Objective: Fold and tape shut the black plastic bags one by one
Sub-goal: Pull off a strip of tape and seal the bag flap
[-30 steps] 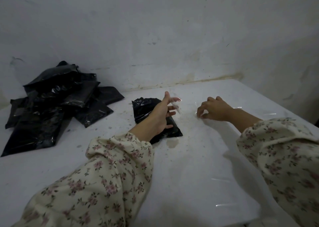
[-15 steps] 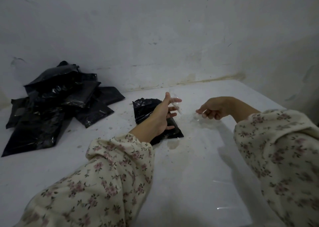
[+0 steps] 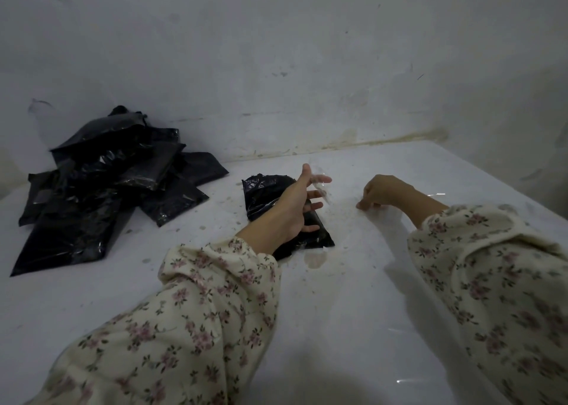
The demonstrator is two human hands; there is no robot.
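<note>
The left hand [image 3: 293, 209] was spread wide, thumb up and fingers straight. A blurred short strip of clear tape [image 3: 320, 187] lay across its fingertips; how it was attached could not be made out. The heel of that hand and its lower fingers rested over the single folded black plastic bag [image 3: 265, 193]. This bag lay flat near the middle of the glossy white table [image 3: 353, 306], somewhat toward the far edge, with its crumpled end pointing at the far edge.

The right hand [image 3: 385, 191] was just to the right of the bag and apart from it. Its knuckles were raised and its fingers curled downward, the fingertips [image 3: 362, 206] touching the table top. Whether they pinched anything could not be told. A thin glint like another clear strip [image 3: 436, 194] showed on the table beyond the right wrist, toward the right edge.

Both arms wore cream sleeves with a small pink flower print [image 3: 199, 327]. At the far left corner a loose heap of black plastic bags [image 3: 107, 186] lay overlapping, well apart from the single bag. A stained white wall [image 3: 276, 66] rose behind the far edge.
</note>
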